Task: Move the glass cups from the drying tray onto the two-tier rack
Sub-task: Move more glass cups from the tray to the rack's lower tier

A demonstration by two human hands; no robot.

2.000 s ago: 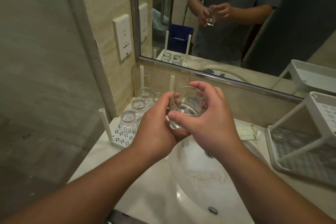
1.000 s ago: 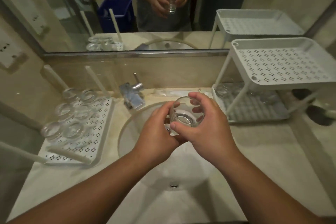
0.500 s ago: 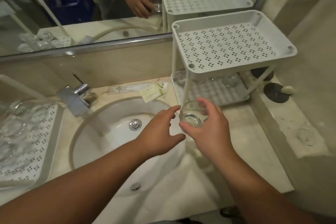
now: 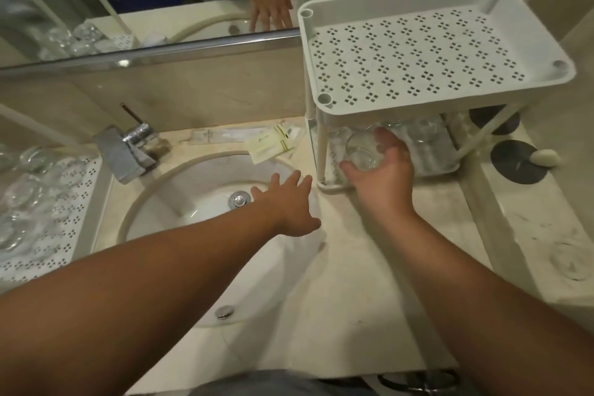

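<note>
While right hand [image 4: 382,177] grips glass cup [image 4: 361,151] at rack [image 4: 324,183] lower tier, left hand [image 4: 286,202] spread; sachet [image 4: 273,146] print unreadable.

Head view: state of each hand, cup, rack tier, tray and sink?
left hand: empty, fingers spread
right hand: grips glass cup
glass cup: held at lower tier
top tier: bare
lower tier: holds glasses
drying tray: holds cups
sink: dry-looking

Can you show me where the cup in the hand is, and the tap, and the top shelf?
glass cup [image 4: 363,153]: head view, its clear side.
tap [image 4: 127,151]: head view, spout.
top shelf [image 4: 418,58]: head view, perforated floor.
</note>
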